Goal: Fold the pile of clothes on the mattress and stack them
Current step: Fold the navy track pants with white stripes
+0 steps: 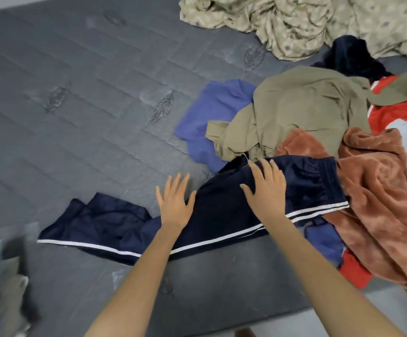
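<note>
Navy track pants (217, 215) with white side stripes lie stretched across the grey mattress (76, 105), waistband toward the pile on the right. My left hand (174, 203) lies flat with fingers spread, partly on the pants and partly over the mattress. My right hand (265, 188) presses flat on the upper part of the pants. The pile to the right holds a khaki garment (302, 113), a blue garment (212, 117), a rust fleece piece (380, 203), a red garment (397, 108) and a dark item (350, 54).
A crumpled beige patterned sheet (319, 23) covers the far right of the mattress. Blurred grey and pale items (8, 283) sit off the mattress at the lower left. The near mattress edge runs along the bottom of the view.
</note>
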Motion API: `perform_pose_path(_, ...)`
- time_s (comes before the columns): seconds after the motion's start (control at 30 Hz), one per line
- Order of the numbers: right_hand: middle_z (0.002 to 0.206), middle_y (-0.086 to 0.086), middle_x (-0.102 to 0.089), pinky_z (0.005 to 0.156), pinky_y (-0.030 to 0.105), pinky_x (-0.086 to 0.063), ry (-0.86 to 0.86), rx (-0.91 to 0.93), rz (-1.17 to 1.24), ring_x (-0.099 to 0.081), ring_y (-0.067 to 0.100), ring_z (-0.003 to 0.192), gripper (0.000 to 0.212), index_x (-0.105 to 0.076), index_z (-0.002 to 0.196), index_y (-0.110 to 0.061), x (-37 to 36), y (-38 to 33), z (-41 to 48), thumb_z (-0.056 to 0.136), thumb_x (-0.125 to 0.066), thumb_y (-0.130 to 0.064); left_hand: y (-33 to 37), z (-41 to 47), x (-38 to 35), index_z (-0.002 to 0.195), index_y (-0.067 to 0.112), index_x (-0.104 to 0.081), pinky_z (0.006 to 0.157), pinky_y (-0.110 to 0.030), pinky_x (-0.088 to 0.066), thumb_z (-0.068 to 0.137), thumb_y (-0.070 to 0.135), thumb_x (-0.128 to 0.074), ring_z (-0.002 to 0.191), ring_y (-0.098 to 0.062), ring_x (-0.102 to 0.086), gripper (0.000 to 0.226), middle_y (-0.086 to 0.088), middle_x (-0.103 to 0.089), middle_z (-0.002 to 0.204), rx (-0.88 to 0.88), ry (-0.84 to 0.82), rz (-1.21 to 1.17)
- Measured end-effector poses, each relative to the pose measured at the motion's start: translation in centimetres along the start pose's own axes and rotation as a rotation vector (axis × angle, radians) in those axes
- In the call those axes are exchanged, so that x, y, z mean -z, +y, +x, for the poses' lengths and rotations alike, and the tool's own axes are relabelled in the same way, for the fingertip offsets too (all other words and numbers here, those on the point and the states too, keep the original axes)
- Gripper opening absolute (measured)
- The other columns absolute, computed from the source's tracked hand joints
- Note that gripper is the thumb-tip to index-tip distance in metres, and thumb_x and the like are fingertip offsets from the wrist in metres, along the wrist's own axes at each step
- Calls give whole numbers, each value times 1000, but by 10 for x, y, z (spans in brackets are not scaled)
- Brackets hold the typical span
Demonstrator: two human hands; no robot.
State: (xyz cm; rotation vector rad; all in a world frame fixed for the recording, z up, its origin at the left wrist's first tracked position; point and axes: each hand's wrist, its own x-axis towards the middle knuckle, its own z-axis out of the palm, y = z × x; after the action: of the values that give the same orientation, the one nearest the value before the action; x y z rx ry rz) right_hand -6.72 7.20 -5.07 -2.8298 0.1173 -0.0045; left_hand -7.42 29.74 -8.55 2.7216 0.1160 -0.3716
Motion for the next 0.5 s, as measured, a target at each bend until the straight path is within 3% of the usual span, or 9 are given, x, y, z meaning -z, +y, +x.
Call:
perform_pose_path(0.13, 146, 17, -42, 109, 56, -28, -54, 59, 1, -34, 40, 137, 69, -45, 142, -15, -41, -67, -13, 81, -74, -34, -89, -10, 17, 147, 27, -33, 115, -51, 1, 94, 51, -25, 146, -24, -17, 58, -2, -28, 155, 60, 12, 116)
perform_pose_path(0.27, 150, 16, -37, 111, 57, -26, -121, 73, -47, -30, 38, 140, 75, -40, 145, -16, -78, -109, -30, 82, -72, -41, -170, -12, 32, 151, 29, -16, 115, -50, 4, 101, 39, -34, 148, -20, -2, 54, 0, -9, 160, 193, -54, 138)
perform_pose_path(0.5, 151, 15, -36, 113, 54, -22, -215, 132, -67, -28, 37, 141, 67, -43, 144, -16, -136, -148, -33, 86, -65, -43, -266, 13, 46, 152, 25, -12, 116, -48, 0, 105, 30, -26, 147, -20, -5, 50, -4, -9, 160, 351, -103, 41)
